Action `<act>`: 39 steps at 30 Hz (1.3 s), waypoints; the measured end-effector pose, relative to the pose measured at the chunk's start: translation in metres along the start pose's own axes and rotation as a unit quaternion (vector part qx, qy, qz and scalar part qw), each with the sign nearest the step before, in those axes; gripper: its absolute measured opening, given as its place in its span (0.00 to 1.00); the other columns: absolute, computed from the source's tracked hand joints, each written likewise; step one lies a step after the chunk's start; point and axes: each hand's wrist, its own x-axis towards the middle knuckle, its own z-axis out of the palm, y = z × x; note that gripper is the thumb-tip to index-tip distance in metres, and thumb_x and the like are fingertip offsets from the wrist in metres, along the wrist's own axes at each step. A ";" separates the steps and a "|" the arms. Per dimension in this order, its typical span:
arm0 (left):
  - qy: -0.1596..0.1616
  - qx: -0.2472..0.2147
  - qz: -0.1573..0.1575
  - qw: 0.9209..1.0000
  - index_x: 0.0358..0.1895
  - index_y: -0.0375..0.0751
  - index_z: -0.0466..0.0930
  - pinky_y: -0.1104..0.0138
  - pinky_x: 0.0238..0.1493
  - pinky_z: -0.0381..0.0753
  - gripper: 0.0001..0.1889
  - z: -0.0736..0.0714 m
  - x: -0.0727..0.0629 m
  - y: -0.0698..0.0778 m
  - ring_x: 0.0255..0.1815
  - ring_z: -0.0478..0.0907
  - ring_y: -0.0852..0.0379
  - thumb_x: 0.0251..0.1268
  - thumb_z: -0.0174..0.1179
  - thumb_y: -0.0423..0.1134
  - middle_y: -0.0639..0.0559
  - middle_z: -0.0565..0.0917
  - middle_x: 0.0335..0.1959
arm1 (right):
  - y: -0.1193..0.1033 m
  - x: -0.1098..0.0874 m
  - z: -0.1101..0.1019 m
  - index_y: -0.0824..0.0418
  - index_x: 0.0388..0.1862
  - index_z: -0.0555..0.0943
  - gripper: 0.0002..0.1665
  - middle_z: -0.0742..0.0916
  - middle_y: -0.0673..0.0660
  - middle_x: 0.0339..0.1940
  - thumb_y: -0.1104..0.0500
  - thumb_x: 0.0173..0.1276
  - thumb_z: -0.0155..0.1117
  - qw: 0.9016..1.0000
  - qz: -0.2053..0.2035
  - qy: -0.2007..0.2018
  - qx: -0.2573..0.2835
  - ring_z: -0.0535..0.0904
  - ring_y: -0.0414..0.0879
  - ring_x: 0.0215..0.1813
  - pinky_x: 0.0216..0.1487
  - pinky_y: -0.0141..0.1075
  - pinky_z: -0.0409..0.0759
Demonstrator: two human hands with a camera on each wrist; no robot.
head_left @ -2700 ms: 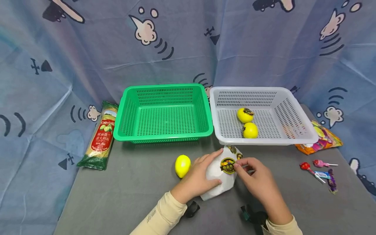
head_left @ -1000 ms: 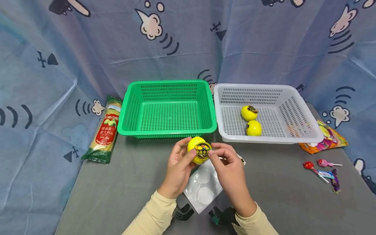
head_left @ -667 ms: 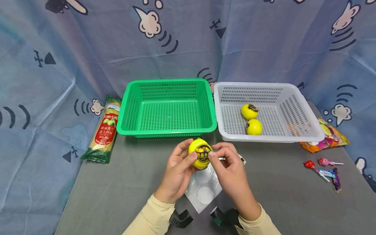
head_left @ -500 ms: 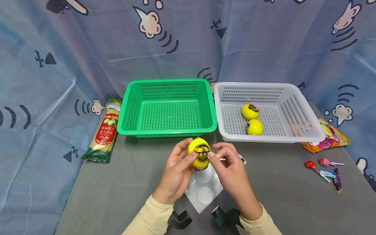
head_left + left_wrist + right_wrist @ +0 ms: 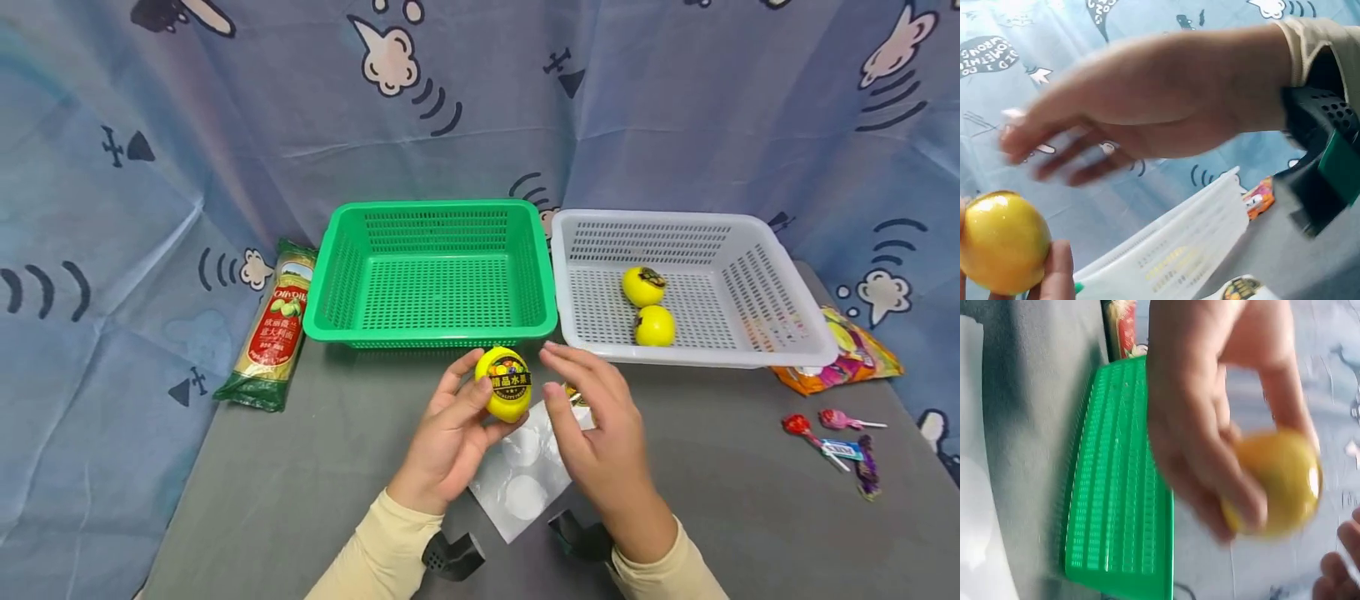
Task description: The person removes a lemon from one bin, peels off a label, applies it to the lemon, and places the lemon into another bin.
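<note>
My left hand (image 5: pixel 447 437) holds a yellow lemon (image 5: pixel 501 407) between thumb and fingers, above the table. A round black-and-gold sticker (image 5: pixel 510 380) lies on the lemon's side facing me. Just right of the fruit, my right hand (image 5: pixel 606 437) is apart from it, fingers extended and holding nothing; it blurs in the left wrist view. The lemon (image 5: pixel 1004 244) appears at lower left there, and between my left fingers in the right wrist view. Beneath both hands lies a white sticker sheet (image 5: pixel 506 508) with bare round spots, partly covered by my right hand.
A green basket (image 5: pixel 431 335) stands behind the hands. To its right, a white basket (image 5: pixel 693 357) holds two yellow lemons (image 5: pixel 655 327) with dark stickers. A pasta packet (image 5: pixel 273 333) lies left; lollipops (image 5: pixel 798 425), small sweets and an orange snack bag (image 5: pixel 870 350) lie right.
Earlier, both hands were at the sticker sheet while the lemon lay on the table. My left hand then lifted it, and a sticker went onto it. My right fingers have now let go and straightened.
</note>
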 end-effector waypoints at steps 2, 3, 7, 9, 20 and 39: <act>0.010 -0.003 0.006 1.000 0.68 0.48 0.68 0.56 0.54 0.86 0.18 0.001 0.001 -0.004 0.59 0.82 0.46 0.84 0.52 0.29 0.44 0.74 0.68 | -0.003 0.002 0.007 0.66 0.60 0.88 0.18 0.87 0.58 0.62 0.57 0.80 0.65 0.998 -0.055 -0.008 -0.019 0.80 0.58 0.64 0.71 0.38 0.71; 0.011 -0.004 0.011 1.000 0.68 0.48 0.68 0.57 0.53 0.86 0.18 0.001 0.001 -0.005 0.58 0.82 0.48 0.83 0.52 0.29 0.45 0.75 0.67 | -0.004 0.002 0.011 0.66 0.58 0.88 0.18 0.88 0.58 0.61 0.55 0.81 0.65 0.997 -0.074 -0.010 -0.026 0.80 0.59 0.64 0.72 0.41 0.70; 0.002 0.003 0.033 0.999 0.68 0.47 0.69 0.59 0.51 0.87 0.20 0.002 -0.001 -0.009 0.56 0.83 0.51 0.80 0.59 0.30 0.46 0.76 0.66 | 0.000 0.001 0.023 0.66 0.58 0.89 0.16 0.89 0.57 0.61 0.58 0.80 0.66 0.996 -0.082 -0.025 -0.034 0.79 0.60 0.65 0.73 0.45 0.68; -0.006 0.003 0.039 0.999 0.67 0.48 0.71 0.61 0.49 0.87 0.20 0.002 -0.002 -0.009 0.54 0.84 0.51 0.78 0.62 0.32 0.46 0.77 0.65 | 0.004 0.000 0.026 0.65 0.60 0.88 0.17 0.88 0.56 0.62 0.60 0.78 0.66 0.997 -0.073 -0.028 -0.028 0.77 0.60 0.66 0.73 0.45 0.67; -0.050 0.030 0.049 0.997 0.68 0.51 0.76 0.64 0.46 0.86 0.26 0.004 -0.007 -0.003 0.53 0.83 0.53 0.69 0.72 0.41 0.48 0.81 0.60 | 0.017 -0.009 0.026 0.64 0.85 0.60 0.56 0.71 0.60 0.81 0.23 0.80 0.31 0.986 0.039 -0.142 -0.078 0.60 0.64 0.79 0.71 0.70 0.58; -0.075 0.076 0.064 0.992 0.67 0.59 0.83 0.69 0.46 0.83 0.23 -0.010 -0.009 -0.008 0.52 0.81 0.58 0.70 0.70 0.46 0.53 0.84 0.57 | 0.022 0.005 0.029 0.65 0.69 0.74 0.33 0.74 0.60 0.79 0.40 0.87 0.43 0.982 -0.122 -0.142 -0.025 0.67 0.61 0.77 0.76 0.54 0.62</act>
